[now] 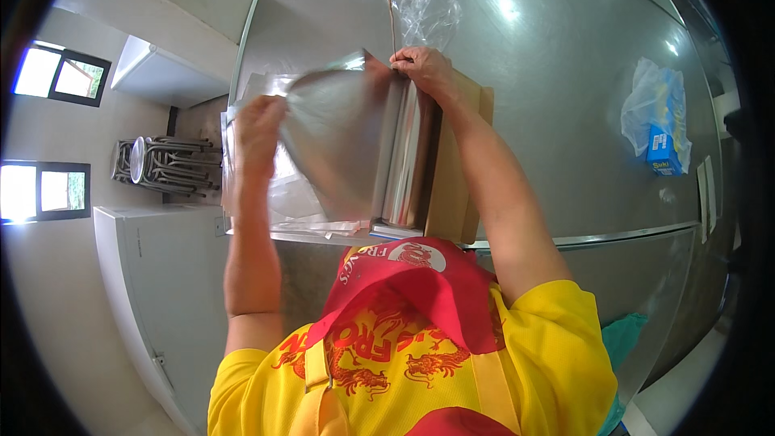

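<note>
A shiny silver roll of foil (404, 157) lies in a long cardboard box (456, 165) whose brown flap stands on the right. From the roll a foil sheet (335, 133) stretches left, curved and smeared by motion. My left hand (258, 129), also blurred, is closed on the sheet's left edge. At the far end of the roll, my right hand (425, 71) pinches the foil beside the box edge, its forearm crossing over the flap. Beneath the lifted sheet lies a pile of loose silvery sheets (295, 198), partly hidden by it and by my left hand.
Crumpled clear plastic (420, 4) sits beyond the roll, near a thin brown cord (388, 0). On the right of the metal table (557, 137) are a blue box (663, 153) and a thin plastic bag (646, 101). Stacked stools (173, 163) and a white cabinet (165, 274) stand left.
</note>
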Demonstrator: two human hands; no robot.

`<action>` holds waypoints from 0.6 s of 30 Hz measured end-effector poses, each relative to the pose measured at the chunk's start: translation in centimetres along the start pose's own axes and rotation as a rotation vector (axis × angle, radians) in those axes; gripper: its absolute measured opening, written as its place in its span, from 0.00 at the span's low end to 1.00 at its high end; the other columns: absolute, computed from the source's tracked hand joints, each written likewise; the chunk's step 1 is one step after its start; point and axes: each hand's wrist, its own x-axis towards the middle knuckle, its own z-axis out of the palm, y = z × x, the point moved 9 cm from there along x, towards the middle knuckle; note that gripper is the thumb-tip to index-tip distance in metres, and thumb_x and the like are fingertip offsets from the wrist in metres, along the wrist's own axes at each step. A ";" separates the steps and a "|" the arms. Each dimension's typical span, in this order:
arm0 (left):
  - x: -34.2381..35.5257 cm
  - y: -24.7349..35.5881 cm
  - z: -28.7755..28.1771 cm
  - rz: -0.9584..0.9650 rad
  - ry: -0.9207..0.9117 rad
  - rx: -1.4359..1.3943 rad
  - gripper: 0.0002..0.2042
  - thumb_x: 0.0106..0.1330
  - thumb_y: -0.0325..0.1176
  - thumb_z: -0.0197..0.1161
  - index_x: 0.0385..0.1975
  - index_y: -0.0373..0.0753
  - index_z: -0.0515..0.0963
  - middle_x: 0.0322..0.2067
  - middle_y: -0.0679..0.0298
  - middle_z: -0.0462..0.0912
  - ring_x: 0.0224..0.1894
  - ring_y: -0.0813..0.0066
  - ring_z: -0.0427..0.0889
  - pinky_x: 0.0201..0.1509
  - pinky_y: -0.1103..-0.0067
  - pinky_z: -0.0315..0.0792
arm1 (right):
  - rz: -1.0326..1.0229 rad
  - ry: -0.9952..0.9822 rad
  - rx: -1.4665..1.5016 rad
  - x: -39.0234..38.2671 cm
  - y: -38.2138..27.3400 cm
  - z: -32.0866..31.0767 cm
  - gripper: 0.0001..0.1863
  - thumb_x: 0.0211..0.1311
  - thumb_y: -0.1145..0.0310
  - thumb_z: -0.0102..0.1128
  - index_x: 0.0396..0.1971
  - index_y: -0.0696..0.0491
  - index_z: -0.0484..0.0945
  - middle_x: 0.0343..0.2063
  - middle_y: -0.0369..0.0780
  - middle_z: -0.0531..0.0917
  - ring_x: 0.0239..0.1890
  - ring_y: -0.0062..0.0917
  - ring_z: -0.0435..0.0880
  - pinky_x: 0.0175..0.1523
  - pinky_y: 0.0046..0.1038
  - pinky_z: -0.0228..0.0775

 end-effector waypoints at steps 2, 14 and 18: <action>0.1 3.0 -3.7 0.022 0.083 0.005 0.09 0.66 0.34 0.65 0.36 0.35 0.86 0.28 0.72 0.79 0.33 0.84 0.74 0.41 0.84 0.67 | -0.004 0.008 -0.024 0.1 -0.1 0.0 0.13 0.62 0.54 0.64 0.42 0.40 0.88 0.38 0.34 0.90 0.41 0.29 0.88 0.49 0.34 0.76; 4.7 -0.1 -15.6 -0.109 0.157 -0.033 0.08 0.63 0.31 0.65 0.34 0.32 0.82 0.30 0.66 0.81 0.29 0.79 0.77 0.37 0.81 0.73 | -0.024 0.022 -0.029 0.2 0.0 0.0 0.12 0.62 0.55 0.64 0.42 0.40 0.88 0.37 0.33 0.90 0.40 0.28 0.88 0.48 0.34 0.77; 4.2 -0.5 -14.5 -0.128 0.097 -0.339 0.09 0.66 0.30 0.65 0.40 0.30 0.81 0.33 0.63 0.82 0.31 0.77 0.80 0.39 0.82 0.76 | 0.021 -0.001 -0.046 -0.2 0.1 0.1 0.12 0.62 0.55 0.65 0.43 0.40 0.88 0.37 0.33 0.90 0.40 0.29 0.88 0.48 0.33 0.77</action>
